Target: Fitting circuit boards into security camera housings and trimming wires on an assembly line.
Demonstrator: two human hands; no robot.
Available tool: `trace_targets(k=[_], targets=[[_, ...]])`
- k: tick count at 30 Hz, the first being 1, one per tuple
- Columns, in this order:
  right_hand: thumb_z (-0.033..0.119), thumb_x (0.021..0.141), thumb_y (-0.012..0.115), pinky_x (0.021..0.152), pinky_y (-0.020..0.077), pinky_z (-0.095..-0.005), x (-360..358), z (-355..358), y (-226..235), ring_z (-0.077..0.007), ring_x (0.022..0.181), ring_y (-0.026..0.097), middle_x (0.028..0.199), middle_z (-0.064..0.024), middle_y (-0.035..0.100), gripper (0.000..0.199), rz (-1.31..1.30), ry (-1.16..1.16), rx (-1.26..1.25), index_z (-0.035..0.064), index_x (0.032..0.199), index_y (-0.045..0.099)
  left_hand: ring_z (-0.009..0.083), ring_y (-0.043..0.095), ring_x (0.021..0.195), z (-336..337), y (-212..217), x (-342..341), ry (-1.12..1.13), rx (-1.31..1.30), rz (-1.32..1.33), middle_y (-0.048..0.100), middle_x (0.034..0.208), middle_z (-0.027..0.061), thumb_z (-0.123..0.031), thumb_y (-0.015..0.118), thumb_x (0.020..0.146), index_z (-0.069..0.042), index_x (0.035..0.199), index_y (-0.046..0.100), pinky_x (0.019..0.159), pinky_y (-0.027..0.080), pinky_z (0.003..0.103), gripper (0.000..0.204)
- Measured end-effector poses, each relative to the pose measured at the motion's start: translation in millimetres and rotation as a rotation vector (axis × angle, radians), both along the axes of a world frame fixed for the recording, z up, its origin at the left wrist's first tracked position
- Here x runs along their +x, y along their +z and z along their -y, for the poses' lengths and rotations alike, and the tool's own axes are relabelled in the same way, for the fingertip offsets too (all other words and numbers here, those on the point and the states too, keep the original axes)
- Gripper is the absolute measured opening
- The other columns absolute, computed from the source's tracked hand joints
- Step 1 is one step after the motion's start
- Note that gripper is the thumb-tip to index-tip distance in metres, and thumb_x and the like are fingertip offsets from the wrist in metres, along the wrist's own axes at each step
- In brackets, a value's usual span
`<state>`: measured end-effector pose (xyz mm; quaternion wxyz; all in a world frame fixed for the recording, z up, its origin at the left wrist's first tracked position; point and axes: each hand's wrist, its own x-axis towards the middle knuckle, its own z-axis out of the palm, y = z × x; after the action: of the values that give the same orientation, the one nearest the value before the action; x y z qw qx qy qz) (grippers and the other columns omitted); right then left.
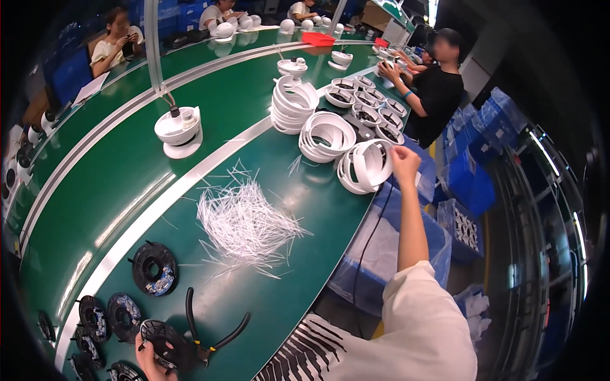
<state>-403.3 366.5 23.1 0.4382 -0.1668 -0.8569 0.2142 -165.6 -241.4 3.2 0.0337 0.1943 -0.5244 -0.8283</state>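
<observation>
My left hand point(150, 363), at the lower left, is closed around the edge of a black round plastic part point(166, 343). Right beside that part lies a pair of cutting pliers point(204, 346) with black handles spread apart. Reaching far to the right, my right hand point(405, 166) pinches the rim of a white plastic ring housing point(373, 166) in the nearest stack. Its fingertips are small in view. More black round parts with blue circuit boards point(154, 269) lie on the green table near my left hand.
A heap of thin white plastic strips point(244, 222) covers the middle of the table. Further stacks of white rings point(326, 137) stand beyond it, near white bowls with black insides point(366, 114). A white device point(178, 132) rides the green conveyor. Blue bins point(467, 181) and a co-worker point(438, 89) are at right.
</observation>
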Motion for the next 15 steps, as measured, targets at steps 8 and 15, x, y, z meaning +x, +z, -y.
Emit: trace_targets(k=[8,15], targets=[[0.007,0.076,0.064,0.049,0.0389,-0.0171,45.7,92.3,79.8,-0.0037,0.053,0.049,0.066,-0.0001,0.061,0.012,-0.350,0.288,-0.106,-0.0001,0.085,0.066,0.0167,0.054,0.084,-9.2,9.3,-7.2,0.022,0.178,-0.092,0.055,0.099,0.0070,-0.030,0.035,0.091,-0.002,0.112,0.046,0.076,0.044,0.028,0.037],[0.007,0.070,0.064,0.048,0.0452,-0.0292,103.2,280.1,15.3,-0.0196,0.051,0.055,0.066,-0.0093,0.060,0.016,0.228,1.116,-0.024,0.0054,0.085,0.065,0.0234,0.051,0.102,2.9,-0.5,2.6,0.040,0.255,-0.136,0.048,0.117,0.0126,-0.024,0.042,0.085,0.002,0.123,0.037,0.092,0.037,0.036,0.046]])
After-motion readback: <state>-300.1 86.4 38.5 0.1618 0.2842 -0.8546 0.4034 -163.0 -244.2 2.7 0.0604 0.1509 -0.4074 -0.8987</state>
